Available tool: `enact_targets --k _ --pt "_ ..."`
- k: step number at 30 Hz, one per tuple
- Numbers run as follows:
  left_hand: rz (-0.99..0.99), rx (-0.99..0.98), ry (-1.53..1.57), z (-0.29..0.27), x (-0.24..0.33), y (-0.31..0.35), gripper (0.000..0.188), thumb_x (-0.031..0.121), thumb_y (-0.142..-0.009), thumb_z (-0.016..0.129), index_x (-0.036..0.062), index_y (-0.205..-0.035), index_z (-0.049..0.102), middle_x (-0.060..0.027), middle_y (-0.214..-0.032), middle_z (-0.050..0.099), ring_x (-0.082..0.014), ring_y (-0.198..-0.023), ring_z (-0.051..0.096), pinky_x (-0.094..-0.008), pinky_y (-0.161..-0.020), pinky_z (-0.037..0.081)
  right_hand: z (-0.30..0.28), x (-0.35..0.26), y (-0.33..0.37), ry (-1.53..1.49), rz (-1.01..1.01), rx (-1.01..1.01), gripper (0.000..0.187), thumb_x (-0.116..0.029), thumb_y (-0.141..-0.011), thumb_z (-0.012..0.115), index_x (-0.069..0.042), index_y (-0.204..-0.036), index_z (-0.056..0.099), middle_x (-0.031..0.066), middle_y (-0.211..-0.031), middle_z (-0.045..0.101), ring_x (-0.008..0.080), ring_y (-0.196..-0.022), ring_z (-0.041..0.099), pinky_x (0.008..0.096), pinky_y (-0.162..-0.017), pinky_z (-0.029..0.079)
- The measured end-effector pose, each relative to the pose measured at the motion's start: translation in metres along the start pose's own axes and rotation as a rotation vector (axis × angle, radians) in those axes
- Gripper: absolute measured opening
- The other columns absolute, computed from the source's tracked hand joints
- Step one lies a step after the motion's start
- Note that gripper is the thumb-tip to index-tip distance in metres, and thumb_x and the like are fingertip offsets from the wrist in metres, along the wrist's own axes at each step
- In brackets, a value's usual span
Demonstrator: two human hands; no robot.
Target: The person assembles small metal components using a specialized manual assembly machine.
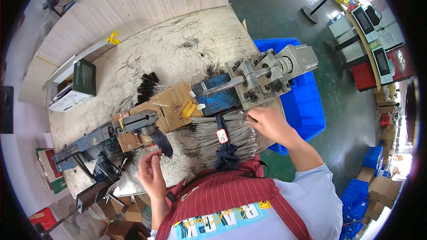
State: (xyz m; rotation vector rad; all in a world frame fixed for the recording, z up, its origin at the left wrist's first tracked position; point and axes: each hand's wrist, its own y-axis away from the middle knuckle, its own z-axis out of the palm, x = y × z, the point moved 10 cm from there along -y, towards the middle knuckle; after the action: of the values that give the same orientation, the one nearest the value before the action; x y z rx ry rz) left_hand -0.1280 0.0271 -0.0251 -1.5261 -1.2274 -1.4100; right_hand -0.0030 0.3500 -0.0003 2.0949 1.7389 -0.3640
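Observation:
A bundle of thin grey metal wires [204, 140] lies at the table's near edge, against my apron. A dark cloth strip [227, 151] with a red-edged white label is tied round its middle. My right hand [267, 124] is at the bundle's far right corner, its fingers pinched on wires there. My left hand [152, 175] is raised just left of the bundle, fingers curled and thumb against them; anything in its grip is too small to make out. Close to its fingertips hangs a dark-wrapped handle [162, 143] below a grey metal clamp [140, 121].
A motor-driven shaft unit [267, 73] sits at the right table edge over a blue bin [304, 111]. Cardboard [167, 106] with a small yellow block [187, 110] covers the middle of the rig. Black bristles [149, 89] and loose strands lie behind. A green-white box [78, 86] stands left.

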Motion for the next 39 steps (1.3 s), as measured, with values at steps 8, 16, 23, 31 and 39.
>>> enact_targets --k 8,16,23,31,39 --pt "0.803 -0.257 -0.513 0.094 0.150 -0.001 0.036 -0.001 -0.077 0.067 0.0003 -0.113 0.060 -0.0150 -0.106 0.066 -0.0344 -0.100 0.062 -0.0390 -0.087 0.049 -0.113 -0.070 0.014 0.392 -0.282 0.227 0.012 -0.012 -0.072 0.065 -0.007 -0.077 0.055 0.0060 -0.073 0.053 0.0221 -0.069 0.062 0.0345 -0.055 0.049" --pt "0.286 -0.620 -0.443 0.140 0.121 -0.080 0.018 0.018 -0.095 0.056 0.0054 -0.105 0.063 -0.0127 -0.080 0.064 -0.0296 -0.078 0.063 -0.0373 -0.069 0.048 -0.122 -0.096 -0.062 0.177 -0.516 0.344 0.015 -0.006 -0.068 0.067 -0.005 -0.078 0.057 0.0070 -0.071 0.057 0.0247 -0.063 0.062 0.0352 -0.053 0.048" --pt "0.858 -0.419 -1.066 0.137 0.128 -0.094 0.008 0.015 -0.087 0.058 0.0094 -0.092 0.062 -0.0079 -0.081 0.052 -0.0280 -0.087 0.052 -0.0392 -0.077 0.040 -0.057 -0.082 -0.135 0.375 -0.429 -0.073 0.011 -0.011 -0.078 0.064 -0.005 -0.078 0.056 0.0098 -0.078 0.062 0.0304 -0.077 0.064 0.0434 -0.066 0.051" --pt "0.731 -0.516 -0.888 0.095 0.135 -0.073 0.007 0.007 -0.083 0.061 0.0059 -0.090 0.063 -0.0084 -0.080 0.053 -0.0296 -0.085 0.051 -0.0397 -0.078 0.038 -0.031 -0.172 -0.092 0.361 -0.811 0.254 0.024 -0.011 -0.074 0.063 -0.003 -0.096 0.061 0.0058 -0.082 0.062 0.0218 -0.075 0.064 0.0336 -0.060 0.053" --pt "0.508 0.270 -0.555 -0.018 0.089 -0.029 0.007 -0.005 -0.087 0.059 -0.0020 -0.091 0.063 -0.0125 -0.085 0.058 -0.0283 -0.074 0.053 -0.0377 -0.067 0.042 -0.009 -0.180 -0.146 -0.021 -0.700 -0.163 0.014 -0.016 -0.081 0.062 -0.002 -0.083 0.061 0.0081 -0.075 0.064 0.0280 -0.074 0.065 0.0382 -0.062 0.050"
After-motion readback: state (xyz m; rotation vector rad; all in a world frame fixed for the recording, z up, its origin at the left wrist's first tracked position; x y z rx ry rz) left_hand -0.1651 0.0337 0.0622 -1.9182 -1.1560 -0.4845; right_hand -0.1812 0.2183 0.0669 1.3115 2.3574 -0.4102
